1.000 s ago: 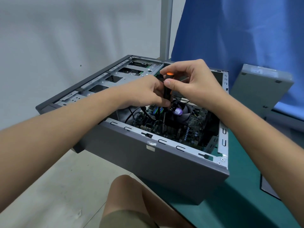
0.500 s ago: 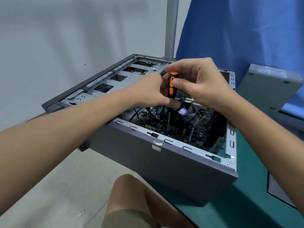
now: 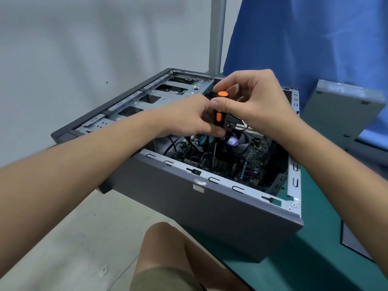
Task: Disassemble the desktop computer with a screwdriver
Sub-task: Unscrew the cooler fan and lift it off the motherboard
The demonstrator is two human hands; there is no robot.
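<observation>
- Since half a second ago, the fingers of the right hand (image 3: 258, 101) have shifted on the screwdriver (image 3: 218, 117), baring its orange end cap.
- The open computer case (image 3: 210, 206) lies on the green table (image 3: 315, 259).
- The left hand (image 3: 184, 118) grips the lower handle; the right hand pinches its top.
- The shaft stands upright inside the case, beside the fan (image 3: 239, 141).

A pale grey-white wall (image 3: 73, 49) fills the upper left of the frame, softly and evenly lit, with one small dark speck on it. A grey metal post (image 3: 217, 32) rises at top centre. Blue fabric (image 3: 304, 38) hangs across the upper right. Pale floor tiles (image 3: 73, 238) with faint joint lines cover the lower left. A green tabletop (image 3: 315, 269) occupies the lower right.
</observation>
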